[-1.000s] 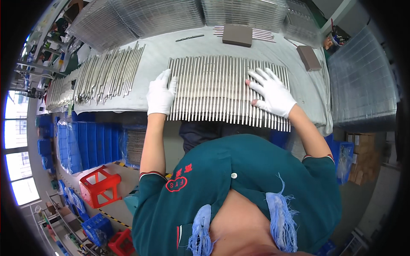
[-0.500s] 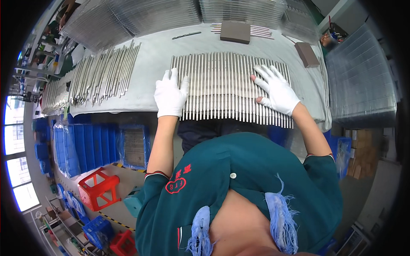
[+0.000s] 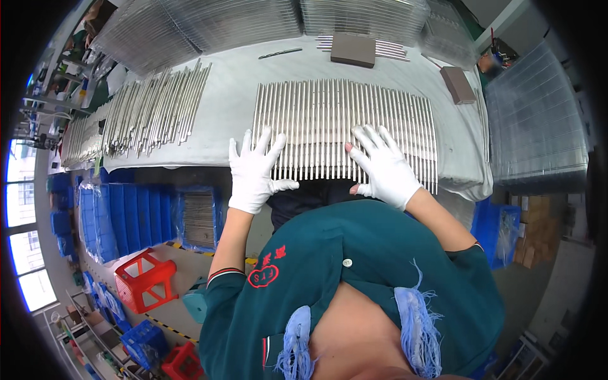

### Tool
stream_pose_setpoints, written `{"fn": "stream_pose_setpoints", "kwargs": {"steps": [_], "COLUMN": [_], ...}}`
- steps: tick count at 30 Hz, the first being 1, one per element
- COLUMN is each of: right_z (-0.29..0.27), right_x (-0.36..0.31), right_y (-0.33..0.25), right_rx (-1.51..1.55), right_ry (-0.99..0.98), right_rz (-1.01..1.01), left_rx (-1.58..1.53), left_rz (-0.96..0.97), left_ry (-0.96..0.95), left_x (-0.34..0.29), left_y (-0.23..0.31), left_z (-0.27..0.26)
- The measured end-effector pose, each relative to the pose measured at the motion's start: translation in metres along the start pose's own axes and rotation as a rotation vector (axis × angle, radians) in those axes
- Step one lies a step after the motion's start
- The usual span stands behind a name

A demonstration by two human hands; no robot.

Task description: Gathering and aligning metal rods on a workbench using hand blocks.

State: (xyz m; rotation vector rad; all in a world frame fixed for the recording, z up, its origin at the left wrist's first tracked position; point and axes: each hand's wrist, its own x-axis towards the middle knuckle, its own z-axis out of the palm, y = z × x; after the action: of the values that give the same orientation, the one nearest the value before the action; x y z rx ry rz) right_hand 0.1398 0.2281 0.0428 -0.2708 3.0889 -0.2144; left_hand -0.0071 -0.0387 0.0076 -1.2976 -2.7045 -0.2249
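Note:
A row of thin silvery metal rods [image 3: 316, 120] lies side by side on the pale cloth of the table, their near ends jutting past its front edge. White gloves cover both my hands. At the row's near left corner my left hand [image 3: 252, 171] is open, fingers spread, with fingertips over the leftmost rods and the thumb by the rod ends. My right hand [image 3: 387, 170] rests open on the near right part of the row. Bare tips of its thumb and one finger show through the glove. Its palm hides some rod ends.
Looser metal rods [image 3: 155, 107] lie to the left. Behind the row are a dark drill bit [image 3: 280, 54] and a brown block [image 3: 353, 50] on several rods. Another brown block [image 3: 458, 85] lies right. Clear plastic trays [image 3: 237, 25] line the back; a red stool [image 3: 145, 280] stands on the floor.
Both hands have slid toward me along the rods, down to their near ends. My right hand has also shifted a little left. The near rod ends look more even.

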Motion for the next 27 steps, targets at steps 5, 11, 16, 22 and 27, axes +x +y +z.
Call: {"fn": "stream_pose_setpoints", "kwargs": {"steps": [5,11,16,22,27], "right_z": [0.006,0.006,0.011,0.013,0.015], "right_x": [0.000,0.008,0.015,0.015,0.015], "right_y": [0.000,-0.013,-0.015,-0.015,-0.015], "right_rx": [-0.032,0.047,0.041,0.047,0.010], "right_ry": [0.021,-0.016,0.004,0.031,0.088], "right_rz": [-0.004,0.017,0.024,0.023,0.004], "left_rx": [-0.028,-0.120,-0.087,-0.109,-0.070], "left_rz": [-0.010,0.044,0.058,0.057,0.000], "left_ry": [-0.020,-0.038,-0.033,-0.045,-0.082], "left_x": [0.002,0.013,0.014,0.003,-0.011], "left_y": [0.003,0.019,0.017,0.003,-0.020], "left_z": [-0.006,-0.016,-0.014,-0.015,-0.013]}}
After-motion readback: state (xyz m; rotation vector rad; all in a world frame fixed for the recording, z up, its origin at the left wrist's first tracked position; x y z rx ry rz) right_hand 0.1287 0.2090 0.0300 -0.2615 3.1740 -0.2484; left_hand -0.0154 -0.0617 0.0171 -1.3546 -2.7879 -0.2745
